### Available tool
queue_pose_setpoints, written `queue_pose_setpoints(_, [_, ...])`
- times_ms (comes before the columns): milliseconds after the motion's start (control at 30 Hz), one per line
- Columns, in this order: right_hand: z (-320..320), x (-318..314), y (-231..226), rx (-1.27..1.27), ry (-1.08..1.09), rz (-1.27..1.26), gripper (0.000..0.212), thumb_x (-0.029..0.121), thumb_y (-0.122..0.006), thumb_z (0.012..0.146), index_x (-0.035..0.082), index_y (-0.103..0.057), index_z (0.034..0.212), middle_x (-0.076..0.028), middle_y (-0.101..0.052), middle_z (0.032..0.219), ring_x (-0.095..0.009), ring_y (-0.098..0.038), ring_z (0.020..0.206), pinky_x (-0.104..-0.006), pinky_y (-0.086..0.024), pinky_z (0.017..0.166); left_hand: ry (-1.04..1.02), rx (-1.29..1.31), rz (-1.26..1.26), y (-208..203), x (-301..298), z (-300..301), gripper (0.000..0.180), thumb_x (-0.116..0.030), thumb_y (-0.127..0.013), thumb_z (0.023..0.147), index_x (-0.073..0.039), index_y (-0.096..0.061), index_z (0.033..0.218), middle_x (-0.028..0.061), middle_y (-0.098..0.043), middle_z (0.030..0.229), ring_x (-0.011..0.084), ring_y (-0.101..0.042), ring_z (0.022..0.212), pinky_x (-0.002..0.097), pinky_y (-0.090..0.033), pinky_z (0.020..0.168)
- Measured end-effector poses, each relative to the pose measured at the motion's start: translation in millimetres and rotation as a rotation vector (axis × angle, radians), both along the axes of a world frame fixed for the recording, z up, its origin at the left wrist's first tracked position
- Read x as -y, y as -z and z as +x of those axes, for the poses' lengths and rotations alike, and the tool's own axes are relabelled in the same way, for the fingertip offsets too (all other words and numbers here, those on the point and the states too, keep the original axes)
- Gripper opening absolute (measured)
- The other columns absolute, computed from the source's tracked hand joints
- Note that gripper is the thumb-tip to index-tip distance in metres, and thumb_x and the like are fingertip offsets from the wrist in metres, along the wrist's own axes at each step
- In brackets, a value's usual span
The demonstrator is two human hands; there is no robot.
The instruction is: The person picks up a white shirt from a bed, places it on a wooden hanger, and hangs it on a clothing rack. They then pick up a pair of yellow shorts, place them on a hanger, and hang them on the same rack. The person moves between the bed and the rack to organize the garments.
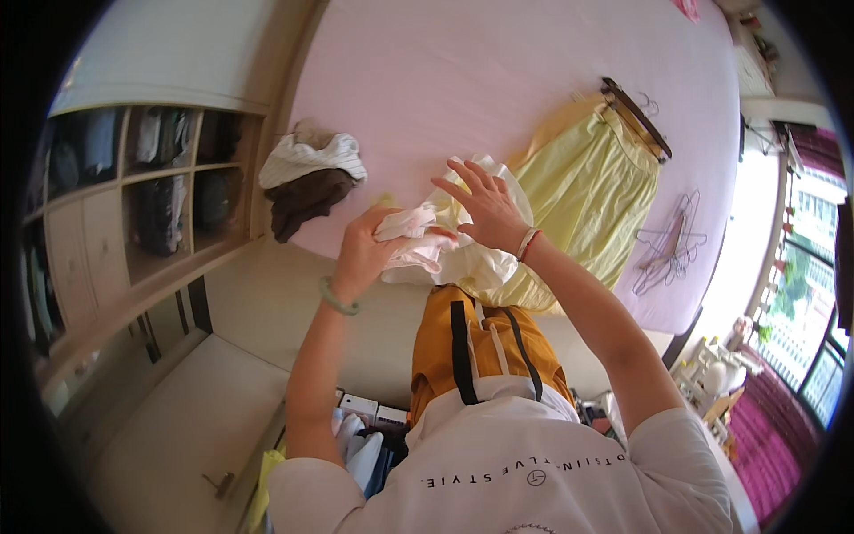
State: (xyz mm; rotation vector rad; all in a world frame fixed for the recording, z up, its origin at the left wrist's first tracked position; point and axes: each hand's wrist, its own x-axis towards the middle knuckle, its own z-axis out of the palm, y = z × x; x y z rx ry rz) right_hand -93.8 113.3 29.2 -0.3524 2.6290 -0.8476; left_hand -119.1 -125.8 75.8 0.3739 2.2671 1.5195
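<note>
Close to the bed's near edge, my left hand (360,249) grips a bunched white and pale pink piece of clothing (416,233), its exact kind unclear. My right hand (485,206) is just to the right, fingers spread, with nothing held in it. Beneath and behind the hands is a crumpled white garment (476,267) at the bed edge; my right hand hides part of it, and I cannot tell whether they touch. To its right lies a pale yellow skirt (592,182), its waistband at a dark clip hanger (636,120) and its hem near the bed's edge.
The pink-sheeted bed (427,80) spans the view ahead. Several wire hangers (672,242) lie on its right side. A striped white garment (316,162) and a dark brown one (307,200) are heaped at left, beside a wooden shelf unit (120,200). A window (805,285) is far right.
</note>
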Motion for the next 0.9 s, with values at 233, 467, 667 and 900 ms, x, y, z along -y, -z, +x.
queue_pose_setpoints(233, [10, -10, -67, 0.014, 0.109, -0.302, 0.021, 0.016, -0.069, 0.082, 0.006, -0.068, 0.101, -0.009, -0.064, 0.106, -0.019, -0.056, 0.104, -0.0363, -0.044, 0.088, -0.463, 0.137, 0.145, -124, 42, 55, 0.017, -0.011, -0.072, 0.086, -0.001, -0.069, 0.100, -0.0032, -0.063, 0.080, 0.0028, -0.055, 0.068, 0.0199, -0.046, 0.056])
queue_pose_setpoints(467, [34, 15, -195, -0.354, 0.073, -0.612, 0.019, 0.002, -0.059, 0.084, 0.003, -0.064, 0.102, -0.015, -0.065, 0.081, -0.024, -0.064, 0.070, -0.0321, -0.049, 0.065, -0.841, 0.023, 0.250, -160, 67, 130, 0.021, -0.018, -0.073, 0.086, -0.002, -0.068, 0.098, -0.0009, -0.064, 0.081, 0.0041, -0.055, 0.063, 0.0214, -0.048, 0.054])
queue_pose_setpoints(667, [71, 95, -281, -0.136, -0.160, -1.025, 0.018, 0.001, -0.057, 0.089, -0.002, -0.064, 0.106, -0.001, -0.065, 0.089, -0.005, -0.056, 0.085, -0.0230, -0.048, 0.074, -0.584, -0.073, 0.521, -240, 24, 171, 0.035, -0.012, -0.074, 0.082, -0.002, -0.060, 0.113, 0.0026, -0.064, 0.096, 0.0094, -0.061, 0.080, 0.0260, -0.052, 0.069])
queue_pose_setpoints(900, [117, 171, -326, -0.334, -0.388, -1.079, 0.067, 0.015, -0.077, 0.080, 0.003, -0.046, 0.138, -0.010, -0.057, 0.125, -0.019, -0.054, 0.116, -0.0331, -0.043, 0.099, -0.906, -0.386, 0.429, -279, 76, 211, 0.029, -0.007, -0.075, 0.079, -0.004, -0.059, 0.103, 0.0003, -0.062, 0.080, 0.0052, -0.052, 0.053, 0.0204, -0.041, 0.042])
